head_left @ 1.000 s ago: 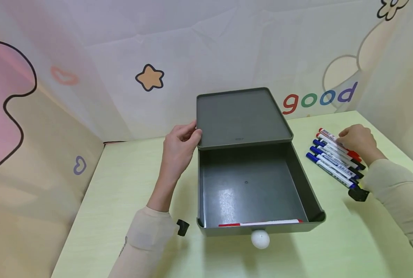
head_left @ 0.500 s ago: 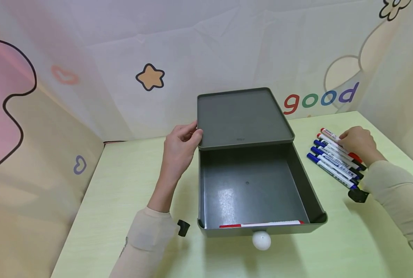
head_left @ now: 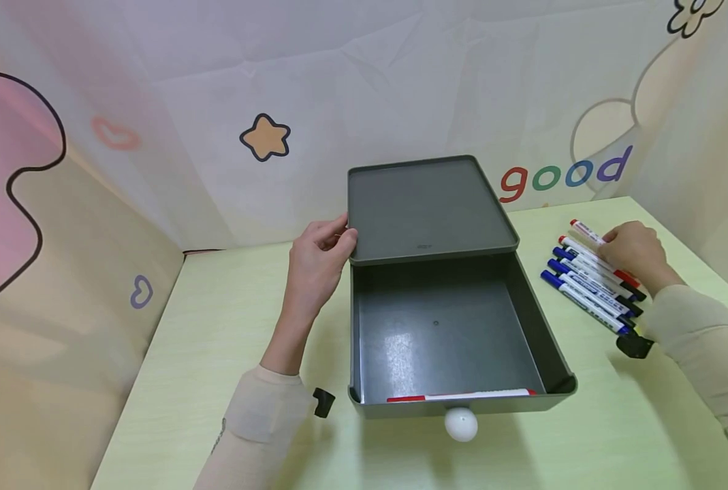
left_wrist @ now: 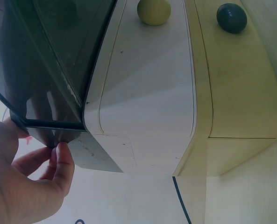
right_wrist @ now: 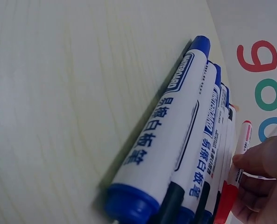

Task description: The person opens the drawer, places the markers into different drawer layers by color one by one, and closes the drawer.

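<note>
Backdrop (head_left: 314, 61) with printed shapes, rising behind the pulled-out grey drawer (head_left: 462, 347); a pink figure (head_left: 8, 170) is printed far to the drawer's left. Table (head_left: 229, 292), pale, showing on both sides of the drawer. Left hand (head_left: 317, 262), behind and to the left of the drawer, its grip holding the left edge of the grey casing (head_left: 431, 211) with thumb and bent fingers. The casing's flat top lies directly behind the drawer. In the left wrist view, a white unit (left_wrist: 147, 79) with a yellow knob (left_wrist: 153, 10) adjoins the casing. Red-and-white marker (head_left: 486, 394), lying inside the drawer along its front wall. White knob (head_left: 461, 425), centred on the drawer's front. Row of markers (head_left: 587, 303), side by side on the table to the right of the drawer, blue or red ends toward it. Red-tipped marker (head_left: 586, 232), at the row's far edge, well right of the drawer. Right hand (head_left: 633, 252), right of the drawer, its grip pinching the red-tipped marker between thumb and fingers.
</note>
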Demonstrator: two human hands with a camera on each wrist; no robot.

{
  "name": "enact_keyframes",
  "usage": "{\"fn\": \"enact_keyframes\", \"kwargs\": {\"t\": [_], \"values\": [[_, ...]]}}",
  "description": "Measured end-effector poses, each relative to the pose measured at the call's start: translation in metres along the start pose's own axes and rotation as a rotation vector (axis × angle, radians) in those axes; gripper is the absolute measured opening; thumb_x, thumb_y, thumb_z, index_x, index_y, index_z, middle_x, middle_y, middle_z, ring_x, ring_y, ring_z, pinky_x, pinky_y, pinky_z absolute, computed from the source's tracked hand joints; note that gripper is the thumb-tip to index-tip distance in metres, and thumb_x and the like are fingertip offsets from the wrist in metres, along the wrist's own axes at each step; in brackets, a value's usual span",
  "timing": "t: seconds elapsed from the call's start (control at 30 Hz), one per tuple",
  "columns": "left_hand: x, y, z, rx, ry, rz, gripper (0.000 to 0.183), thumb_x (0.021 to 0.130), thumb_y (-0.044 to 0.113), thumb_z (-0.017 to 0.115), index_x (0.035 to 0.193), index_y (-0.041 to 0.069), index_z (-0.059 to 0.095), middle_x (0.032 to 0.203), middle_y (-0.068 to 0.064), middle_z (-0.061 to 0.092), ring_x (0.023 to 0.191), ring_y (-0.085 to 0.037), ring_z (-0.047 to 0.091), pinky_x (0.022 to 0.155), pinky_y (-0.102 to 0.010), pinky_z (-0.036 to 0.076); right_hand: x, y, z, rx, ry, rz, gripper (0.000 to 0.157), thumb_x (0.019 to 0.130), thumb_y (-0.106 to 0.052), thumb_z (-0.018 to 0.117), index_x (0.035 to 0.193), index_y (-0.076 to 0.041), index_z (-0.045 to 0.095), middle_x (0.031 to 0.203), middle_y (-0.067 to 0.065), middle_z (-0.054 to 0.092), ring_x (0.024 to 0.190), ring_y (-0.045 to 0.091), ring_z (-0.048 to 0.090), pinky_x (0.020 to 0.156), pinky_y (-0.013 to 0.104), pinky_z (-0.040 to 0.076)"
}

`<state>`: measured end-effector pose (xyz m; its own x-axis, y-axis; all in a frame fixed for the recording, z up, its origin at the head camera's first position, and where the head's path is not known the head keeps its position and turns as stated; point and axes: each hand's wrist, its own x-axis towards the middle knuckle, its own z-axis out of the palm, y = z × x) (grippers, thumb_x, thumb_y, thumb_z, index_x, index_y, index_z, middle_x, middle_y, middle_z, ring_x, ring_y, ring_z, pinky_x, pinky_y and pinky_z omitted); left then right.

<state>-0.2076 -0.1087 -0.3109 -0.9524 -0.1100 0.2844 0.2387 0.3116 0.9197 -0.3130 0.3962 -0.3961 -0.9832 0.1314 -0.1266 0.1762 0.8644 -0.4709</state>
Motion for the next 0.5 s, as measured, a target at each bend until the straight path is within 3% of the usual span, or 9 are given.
{"fn": "enact_keyframes", "kwargs": {"t": [0.3, 0.5], "values": [[-0.001, 0.001, 0.0, -0.004, -0.012, -0.005, 0.039, 0.099, 0.021, 0.068, 0.137, 0.01, 0.068, 0.114, -0.008, 0.066, 0.102, -0.022, 0.066, 0.085, -0.033, 0.053, -0.008, -0.007, -0.011, 0.004, 0.064, -0.088, 0.04, 0.101, -0.011, 0.057, 0.125, 0.021, 0.057, 0.12, 0.042, 0.055, 0.094, 0.047, 0.048, 0.067, 0.044, 0.047], [-0.001, 0.002, -0.001, 0.004, -0.016, -0.012, 0.04, 0.1, 0.022, 0.068, 0.138, 0.01, 0.068, 0.115, -0.008, 0.066, 0.102, -0.022, 0.066, 0.085, -0.034, 0.053, -0.016, -0.017, -0.02, 0.024, 0.092, -0.157, 0.04, 0.101, -0.012, 0.058, 0.125, 0.021, 0.058, 0.115, 0.04, 0.057, 0.083, 0.04, 0.05, 0.056, 0.039, 0.047]]}}
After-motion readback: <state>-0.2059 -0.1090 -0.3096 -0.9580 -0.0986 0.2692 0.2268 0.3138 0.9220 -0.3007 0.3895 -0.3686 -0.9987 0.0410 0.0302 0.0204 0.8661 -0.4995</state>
